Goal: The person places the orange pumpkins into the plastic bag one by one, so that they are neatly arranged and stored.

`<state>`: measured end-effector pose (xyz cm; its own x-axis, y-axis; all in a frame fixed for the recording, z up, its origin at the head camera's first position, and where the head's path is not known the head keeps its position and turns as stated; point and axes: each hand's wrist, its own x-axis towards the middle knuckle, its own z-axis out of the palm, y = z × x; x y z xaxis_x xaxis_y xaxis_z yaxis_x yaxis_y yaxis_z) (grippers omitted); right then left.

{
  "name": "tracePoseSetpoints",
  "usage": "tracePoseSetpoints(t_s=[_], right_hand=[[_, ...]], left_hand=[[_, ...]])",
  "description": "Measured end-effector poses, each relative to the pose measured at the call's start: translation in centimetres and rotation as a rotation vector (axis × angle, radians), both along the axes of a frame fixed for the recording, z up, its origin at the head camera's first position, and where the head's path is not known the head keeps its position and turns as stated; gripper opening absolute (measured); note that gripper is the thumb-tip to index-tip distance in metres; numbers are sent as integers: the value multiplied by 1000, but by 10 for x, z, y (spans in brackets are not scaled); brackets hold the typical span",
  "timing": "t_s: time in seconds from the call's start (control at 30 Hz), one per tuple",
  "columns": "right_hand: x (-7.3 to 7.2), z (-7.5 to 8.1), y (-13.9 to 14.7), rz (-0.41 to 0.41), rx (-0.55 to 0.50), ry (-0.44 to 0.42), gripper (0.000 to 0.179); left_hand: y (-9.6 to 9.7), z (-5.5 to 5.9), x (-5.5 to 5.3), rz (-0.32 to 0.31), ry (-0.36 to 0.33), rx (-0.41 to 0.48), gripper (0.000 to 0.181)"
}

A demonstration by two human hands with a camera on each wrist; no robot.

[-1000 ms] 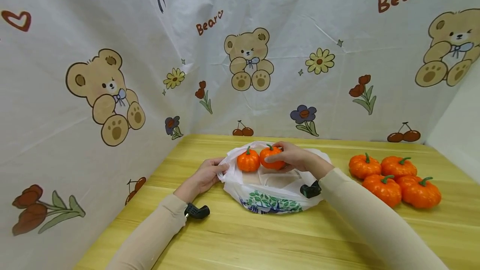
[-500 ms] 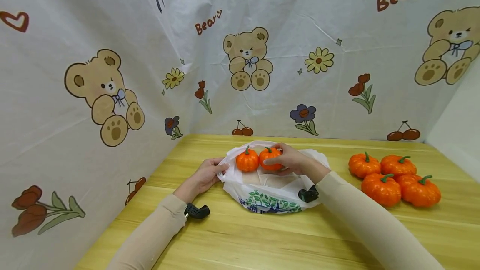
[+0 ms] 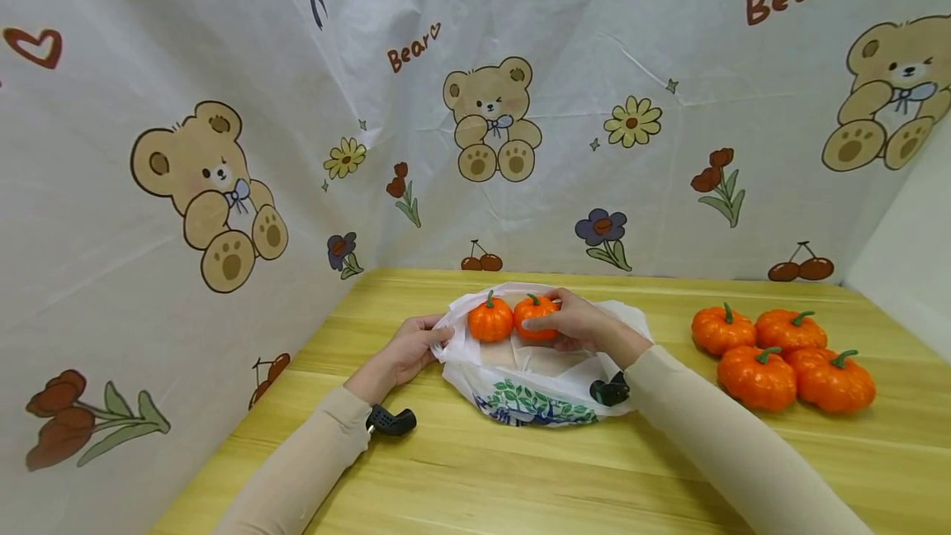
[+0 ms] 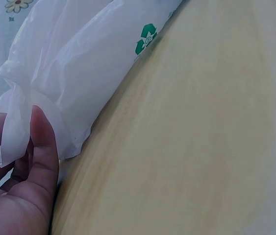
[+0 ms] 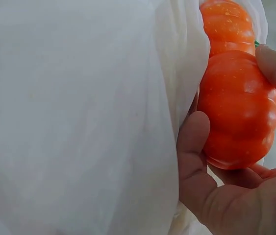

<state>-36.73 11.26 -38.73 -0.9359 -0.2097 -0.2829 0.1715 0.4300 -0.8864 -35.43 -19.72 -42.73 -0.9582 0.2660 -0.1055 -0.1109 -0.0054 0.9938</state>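
A white plastic bag (image 3: 464,353) with a green and blue print lies on the table, its mouth spread upward. At its left rim, my left hand (image 3: 407,349) pinches the plastic between thumb and fingers, as the left wrist view (image 4: 30,181) also shows. Inside the bag sit two small orange pumpkins side by side. My right hand (image 3: 583,320) reaches in and grips the right pumpkin (image 3: 533,319), fingers and thumb around its sides. The left pumpkin (image 3: 490,320) touches or nearly touches it, green stem upward. In the right wrist view the gripped pumpkin (image 5: 238,110) partly covers the other.
Several more orange pumpkins (image 3: 758,378) stand grouped on the table to the right of the bag. The wooden table (image 3: 475,477) ends at a back wall hung with a bear-print sheet (image 3: 565,48). A similar sheet hangs at the left.
Very little differs. My right hand and forearm have shifted slightly left, still around the right pumpkin. My left hand keeps its hold on the bag's rim.
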Motion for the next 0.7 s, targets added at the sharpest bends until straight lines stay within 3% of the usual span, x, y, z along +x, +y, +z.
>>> tracePoseSetpoints(t_s=[0.2,0.57,0.7], right_hand=[[3,2,-1,-9,36,5,89],[8,0,-3,-61,1,21,89],[8,0,-3,-81,43,43,87]], left_hand=[[-1,-1,-1,1,-6,3,45],[-1,-2,-2,-11,4,-1,46],[-1,-2,-2,-7,7,-1,45]])
